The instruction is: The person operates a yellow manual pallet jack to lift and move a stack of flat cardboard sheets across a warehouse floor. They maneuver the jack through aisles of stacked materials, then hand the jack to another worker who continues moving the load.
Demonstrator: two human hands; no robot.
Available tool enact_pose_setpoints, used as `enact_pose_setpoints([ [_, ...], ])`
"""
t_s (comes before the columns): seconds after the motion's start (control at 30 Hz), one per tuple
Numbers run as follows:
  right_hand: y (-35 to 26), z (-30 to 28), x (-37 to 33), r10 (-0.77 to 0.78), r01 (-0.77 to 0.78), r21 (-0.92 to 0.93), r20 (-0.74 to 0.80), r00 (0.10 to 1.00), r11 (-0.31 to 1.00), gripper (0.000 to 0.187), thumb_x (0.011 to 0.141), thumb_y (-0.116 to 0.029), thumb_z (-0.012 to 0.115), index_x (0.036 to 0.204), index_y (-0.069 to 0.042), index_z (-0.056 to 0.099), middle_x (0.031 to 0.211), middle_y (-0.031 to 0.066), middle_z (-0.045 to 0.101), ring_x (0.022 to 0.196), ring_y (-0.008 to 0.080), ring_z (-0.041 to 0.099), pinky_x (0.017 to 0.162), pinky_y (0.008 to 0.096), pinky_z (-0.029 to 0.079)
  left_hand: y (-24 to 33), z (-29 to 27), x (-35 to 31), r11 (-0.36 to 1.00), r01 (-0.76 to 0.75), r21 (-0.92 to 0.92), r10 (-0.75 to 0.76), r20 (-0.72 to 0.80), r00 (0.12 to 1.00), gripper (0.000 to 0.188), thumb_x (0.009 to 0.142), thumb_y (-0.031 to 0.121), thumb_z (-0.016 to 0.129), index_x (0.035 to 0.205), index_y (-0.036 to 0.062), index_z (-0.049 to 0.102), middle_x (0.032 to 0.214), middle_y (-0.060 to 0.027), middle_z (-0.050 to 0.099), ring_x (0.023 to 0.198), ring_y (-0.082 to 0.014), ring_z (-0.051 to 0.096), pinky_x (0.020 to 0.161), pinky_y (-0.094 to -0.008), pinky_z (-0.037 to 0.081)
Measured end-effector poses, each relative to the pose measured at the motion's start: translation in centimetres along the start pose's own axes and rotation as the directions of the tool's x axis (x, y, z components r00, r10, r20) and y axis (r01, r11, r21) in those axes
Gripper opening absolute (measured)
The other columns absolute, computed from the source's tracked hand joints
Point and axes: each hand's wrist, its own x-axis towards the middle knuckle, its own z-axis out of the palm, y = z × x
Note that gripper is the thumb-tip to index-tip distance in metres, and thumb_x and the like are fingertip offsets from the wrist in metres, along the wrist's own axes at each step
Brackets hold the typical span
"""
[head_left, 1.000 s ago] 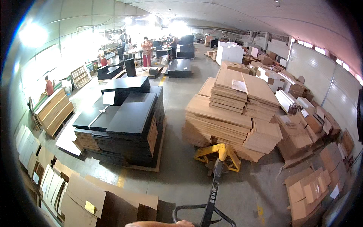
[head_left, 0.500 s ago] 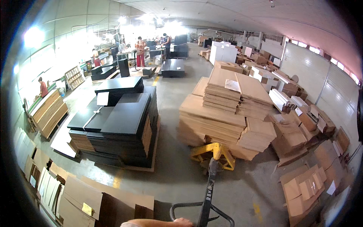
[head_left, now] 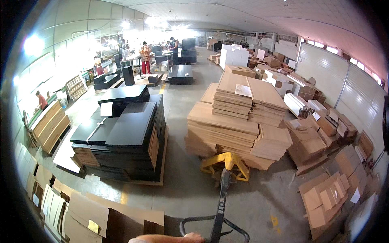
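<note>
Touching black looped tow handle (head_left: 220,210), bottom centre, with left hand (head_left: 194,237); cannot tell how closed. Standing right of centre: yellow pallet truck (head_left: 228,160) at flat brown-board stack (head_left: 227,131). Drifting leftward over 1 second: likely view turning, not stack rolling.

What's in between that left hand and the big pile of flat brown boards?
In the head view: the long black handle, then the yellow, angled metal frame joined to it.
</note>
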Motion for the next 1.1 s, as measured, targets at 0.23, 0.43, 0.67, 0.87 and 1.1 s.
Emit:
enact_pose_setpoints([
  [0.23,-1.8,-12.3,2.0,0.040,-0.040,0.035,-0.016,0.999,0.999,0.033,0.079,-0.014,0.055,0.109,-0.009,0.068,0.088,0.0193,0.069,0.086,0.0437,0.063,0.079,0.0521,0.050,-3.8,-4.7,5.1,0.995,-0.091,0.037,0.091,0.003,0.996,0.041,0.080,0.030,0.062,0.114,0.0082,0.064,0.106,-0.0181,0.066,0.099,-0.0368,0.065,0.079,-0.0484,0.054],
  [0.43,0.1,3.3,0.4,-0.014,0.017,-0.046,0.057,0.998,0.999,0.029,0.079,-0.015,0.056,0.105,-0.012,0.069,0.078,0.0139,0.069,0.073,0.0364,0.065,0.070,0.0509,0.051,-2.4,7.4,3.7,0.994,0.060,0.087,-0.058,-0.022,0.998,0.037,0.086,0.040,0.059,0.104,0.0086,0.067,0.107,-0.0148,0.067,0.103,-0.0313,0.062,0.082,-0.0457,0.051],
  [0.67,-3.0,-12.4,1.4,0.101,-0.106,0.030,0.138,0.985,0.994,0.036,0.082,-0.014,0.056,0.115,-0.006,0.067,0.105,0.0209,0.067,0.103,0.0388,0.061,0.091,0.0503,0.048,2.5,-8.7,-3.1,0.997,0.015,0.080,-0.005,-0.121,0.993,0.027,0.079,0.034,0.064,0.091,0.0107,0.072,0.090,-0.0141,0.070,0.090,-0.0308,0.067,0.075,-0.0457,0.055],
  [0.87,-1.8,-5.2,0.4,0.099,-0.093,-0.055,0.119,0.988,0.994,0.031,0.078,-0.015,0.056,0.107,-0.012,0.067,0.086,0.0198,0.068,0.086,0.0417,0.064,0.079,0.0534,0.050,0.4,-2.9,-0.2,1.000,-0.025,0.019,0.027,-0.107,0.994,0.030,0.081,0.034,0.062,0.096,0.0109,0.072,0.096,-0.0160,0.069,0.094,-0.0302,0.067,0.077,-0.0450,0.054],
  [1.1,-0.5,-2.0,0.6,0.047,-0.060,0.073,0.174,0.984,0.996,0.032,0.078,-0.010,0.058,0.109,-0.004,0.066,0.095,0.0216,0.068,0.092,0.0391,0.063,0.081,0.0526,0.049,-0.3,0.3,0.0,0.999,-0.017,-0.042,0.011,-0.145,0.989,0.034,0.081,0.040,0.062,0.101,0.0136,0.071,0.101,-0.0102,0.069,0.098,-0.0291,0.064,0.082,-0.0445,0.052],
])
